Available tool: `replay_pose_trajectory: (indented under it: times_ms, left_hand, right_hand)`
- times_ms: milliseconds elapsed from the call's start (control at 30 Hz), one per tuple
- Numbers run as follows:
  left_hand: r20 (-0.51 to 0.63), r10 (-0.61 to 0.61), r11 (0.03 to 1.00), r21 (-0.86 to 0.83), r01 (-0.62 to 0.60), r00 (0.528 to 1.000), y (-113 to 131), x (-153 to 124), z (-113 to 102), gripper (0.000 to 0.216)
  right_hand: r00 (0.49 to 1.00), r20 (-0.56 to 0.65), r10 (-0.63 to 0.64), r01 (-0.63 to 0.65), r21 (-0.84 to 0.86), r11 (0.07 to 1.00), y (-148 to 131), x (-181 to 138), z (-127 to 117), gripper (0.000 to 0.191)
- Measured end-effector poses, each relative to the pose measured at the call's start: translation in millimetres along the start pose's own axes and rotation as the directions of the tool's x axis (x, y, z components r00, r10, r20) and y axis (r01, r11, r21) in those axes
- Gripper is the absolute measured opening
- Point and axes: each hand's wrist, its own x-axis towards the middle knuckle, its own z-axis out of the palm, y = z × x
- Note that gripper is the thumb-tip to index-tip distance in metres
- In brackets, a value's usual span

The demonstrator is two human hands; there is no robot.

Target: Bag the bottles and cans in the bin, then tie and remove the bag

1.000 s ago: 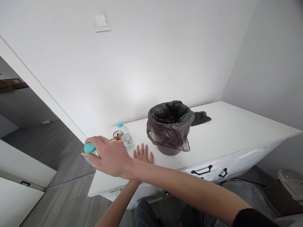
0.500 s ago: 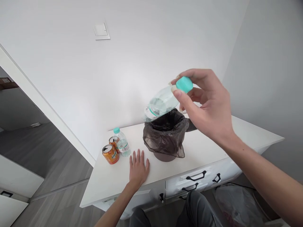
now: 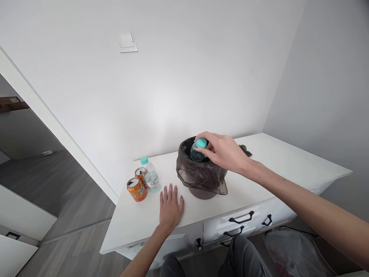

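Observation:
My right hand [image 3: 223, 151] grips a clear plastic bottle [image 3: 197, 152] by its teal cap, with the bottle's body down inside a small bin lined with a dark bag [image 3: 201, 175]. My left hand [image 3: 170, 206] lies flat on the white tabletop [image 3: 259, 173], fingers spread, just left of the bin. Left of that hand stand a second clear bottle with a teal cap [image 3: 150, 175] and two orange drink cans [image 3: 137, 188], close together.
The white desk has drawers with black handles [image 3: 240, 219] along its front. A white wall with a switch plate [image 3: 128, 41] rises behind it. A grey wood floor and white cabinets lie to the left. A plastic bag [image 3: 285, 250] sits on the floor at lower right.
My right hand took the bottle from the left end of the table, swung it over the bin and lowered it into the bag. My left hand stayed flat on the table.

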Motion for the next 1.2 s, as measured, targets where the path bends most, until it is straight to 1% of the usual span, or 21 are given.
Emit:
replay_pose_trajectory:
  times_ms: [100,233,333,400,467,533,600,667,733,800,867,933,967,1067,1133,1200]
  left_hand:
    - [-0.012,-0.002,1.000,-0.001,0.002,1.000,1,0,0,0.059]
    - [0.001,-0.009,1.000,0.007,0.009,1.000,2,0,-2,0.060]
    - [0.007,-0.011,1.000,-0.008,0.011,1.000,2,0,-3,0.060]
    - [0.004,-0.014,1.000,-0.019,0.014,1.000,2,0,-3,0.060]
    - [0.002,-0.016,1.000,-0.019,0.016,1.000,2,1,-3,0.059]
    - [0.007,-0.018,1.000,-0.010,0.018,1.000,2,1,-3,0.059]
    - [0.015,-0.018,1.000,-0.004,0.018,1.000,2,1,-3,0.060]
    - [0.018,-0.018,1.000,-0.007,0.018,1.000,2,1,-4,0.060]
    - [0.016,-0.018,1.000,-0.010,0.018,1.000,2,0,-4,0.060]
    - [0.012,-0.018,1.000,-0.014,0.018,1.000,2,0,-4,0.060]
    - [0.005,-0.020,1.000,-0.019,0.020,1.000,2,0,-4,0.060]
    - [-0.001,-0.023,1.000,-0.021,0.023,1.000,3,0,-4,0.059]
    - [-0.002,-0.025,0.999,-0.020,0.025,1.000,3,0,-5,0.059]
    - [0.001,-0.033,0.999,-0.023,0.033,0.999,4,-1,-7,0.059]
    - [0.001,-0.038,0.999,-0.032,0.038,0.999,6,-1,-8,0.058]
    - [0.001,-0.036,0.999,-0.038,0.036,0.999,7,-1,-9,0.055]
  right_hand:
    - [0.995,0.098,-0.007,0.010,-0.027,1.000,5,1,7,0.022]
    - [0.979,0.205,-0.012,0.021,-0.038,0.999,7,2,9,0.022]
    - [0.957,0.287,0.037,-0.031,-0.026,0.999,10,8,10,0.021]
    - [0.932,0.354,0.080,-0.080,-0.013,0.997,14,13,12,0.020]
    - [0.903,0.420,0.094,-0.110,0.013,0.994,19,19,14,0.020]
    - [0.881,0.470,0.061,-0.105,0.068,0.992,22,22,15,0.020]
    - [0.869,0.495,0.012,-0.091,0.135,0.987,22,23,14,0.023]
    - [0.873,0.487,-0.007,-0.091,0.177,0.980,19,23,12,0.025]
    - [0.899,0.438,0.014,-0.097,0.166,0.981,14,22,11,0.026]
    - [0.943,0.328,0.062,-0.100,0.100,0.990,6,23,12,0.026]
    - [0.978,0.189,0.090,-0.098,0.032,0.995,-7,26,15,0.026]
    - [0.994,0.088,0.062,-0.064,0.026,0.998,-23,30,23,0.027]
    - [0.997,0.065,0.028,-0.031,0.046,0.998,-33,31,28,0.027]
    - [0.990,0.078,-0.116,0.106,0.128,0.986,-64,34,53,0.028]
    - [0.968,0.129,-0.213,0.192,0.159,0.968,-82,35,75,0.029]
    - [0.943,0.208,-0.259,0.232,0.145,0.962,-96,37,99,0.033]
